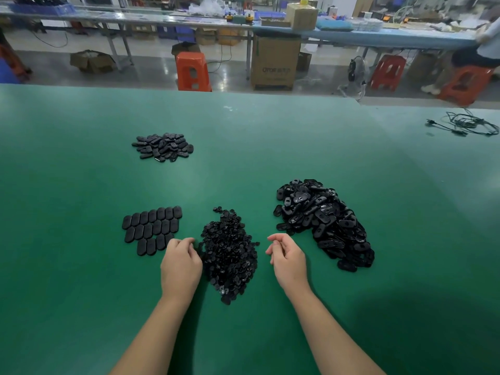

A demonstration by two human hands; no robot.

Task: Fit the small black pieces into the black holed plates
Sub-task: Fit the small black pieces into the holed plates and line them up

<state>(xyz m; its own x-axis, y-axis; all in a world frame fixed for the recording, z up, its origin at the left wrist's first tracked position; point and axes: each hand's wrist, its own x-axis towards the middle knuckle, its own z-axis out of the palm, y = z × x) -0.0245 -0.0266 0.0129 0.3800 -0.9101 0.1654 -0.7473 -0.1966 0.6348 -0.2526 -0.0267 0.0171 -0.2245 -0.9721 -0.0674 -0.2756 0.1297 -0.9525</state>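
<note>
A heap of small black pieces (230, 253) lies on the green table between my hands. My left hand (180, 262) rests at the heap's left edge, its fingers curled against the pieces; what they hold is hidden. My right hand (286, 255) hovers just right of the heap with fingers loosely curled and nothing seen in them. A large pile of black holed plates (322, 220) lies to the right. Left of the heap, several black plates (151, 228) lie flat in neat rows. A smaller loose pile of black plates (163, 146) lies farther back on the left.
The green table (81, 280) stretches wide around the piles. A tangle of black cable (468, 124) lies at its far right. Beyond the far edge are orange stools (192, 71), a cardboard box (273, 63) and a long blue workbench (378, 36), with a seated person at the right.
</note>
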